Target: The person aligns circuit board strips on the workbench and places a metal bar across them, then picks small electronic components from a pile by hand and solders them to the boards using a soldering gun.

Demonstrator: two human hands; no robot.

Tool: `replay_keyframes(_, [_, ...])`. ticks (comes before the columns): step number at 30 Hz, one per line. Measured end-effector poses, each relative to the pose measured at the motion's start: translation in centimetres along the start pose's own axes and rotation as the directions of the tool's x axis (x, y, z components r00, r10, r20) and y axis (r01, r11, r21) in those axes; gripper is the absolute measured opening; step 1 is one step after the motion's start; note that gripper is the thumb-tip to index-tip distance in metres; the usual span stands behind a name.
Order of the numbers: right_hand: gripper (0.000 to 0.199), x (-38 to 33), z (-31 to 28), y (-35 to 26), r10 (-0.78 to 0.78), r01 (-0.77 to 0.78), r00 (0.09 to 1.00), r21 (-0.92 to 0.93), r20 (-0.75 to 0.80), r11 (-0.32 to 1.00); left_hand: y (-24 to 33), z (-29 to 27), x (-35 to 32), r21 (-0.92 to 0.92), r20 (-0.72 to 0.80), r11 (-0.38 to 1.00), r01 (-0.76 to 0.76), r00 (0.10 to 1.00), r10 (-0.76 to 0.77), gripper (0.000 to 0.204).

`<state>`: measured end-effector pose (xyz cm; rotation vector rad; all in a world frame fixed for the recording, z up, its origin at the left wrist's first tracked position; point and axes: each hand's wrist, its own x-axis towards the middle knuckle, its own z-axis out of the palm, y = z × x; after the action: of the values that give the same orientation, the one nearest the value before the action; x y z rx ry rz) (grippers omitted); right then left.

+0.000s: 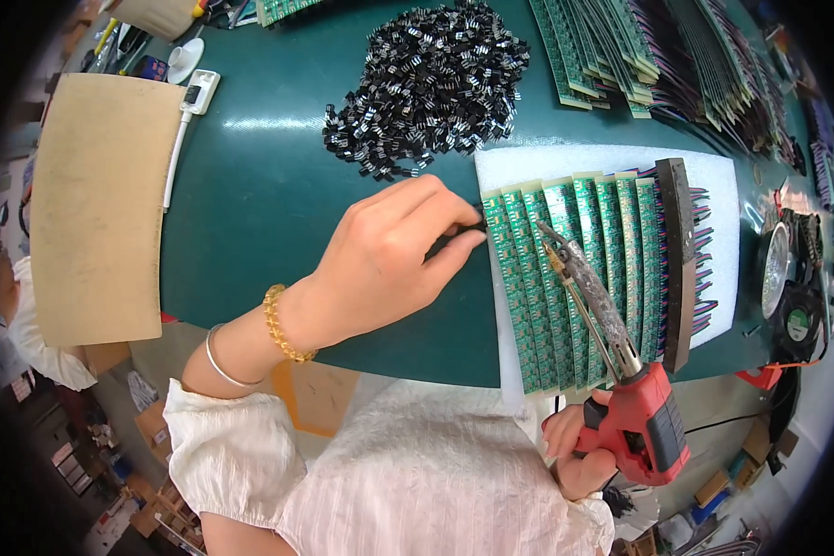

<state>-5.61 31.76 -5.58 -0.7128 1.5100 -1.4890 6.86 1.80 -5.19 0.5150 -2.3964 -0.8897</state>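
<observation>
My left hand (389,246) is closed in a pinch at the left edge of the green circuit boards (521,306). Between thumb and forefinger shows a bit of a small black connector, mostly hidden by the fingers. My right hand (579,454) grips a red-and-black soldering gun (638,417) by its handle. Its tip, with a thin brass-coloured tube beside it, lies over the boards near their upper left part. Several boards overlap in a row on a white foam sheet (721,222). Across their right side lies a dark bar (679,269), with coloured wires (701,264) sticking out beyond it.
A heap of black connectors (435,88) lies at the back of the green table (250,199). More boards with wires (602,56) are stacked at the far right. A tan board (107,208) and a white power strip (200,93) lie left. A small fan (797,322) stands right.
</observation>
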Motion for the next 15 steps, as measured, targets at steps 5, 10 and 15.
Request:
replay_keyframes(5, [0.086, -0.4, 2.2, -0.6, -0.047, 0.068, 0.944, 0.054, -0.326, 0.996, -0.3, -3.3, -0.2, 0.176, -0.040, 0.971, 0.162, 0.987, -0.158, 0.011])
replay_keyframes(10, [0.085, 0.0, 2.3, -0.3, -0.073, 0.110, 0.947, 0.103, -0.312, 0.989, -2.3, -2.1, 0.8, 0.431, -0.082, 0.899, -0.078, 0.989, 0.125, 0.008])
replay_keyframes(15, [0.078, 0.0, 1.9, -0.4, -0.086, 0.125, 0.951, 0.117, -0.297, 0.985, -2.0, -1.0, 2.2, 0.628, 0.010, 0.758, -0.177, 0.975, 0.220, 0.013])
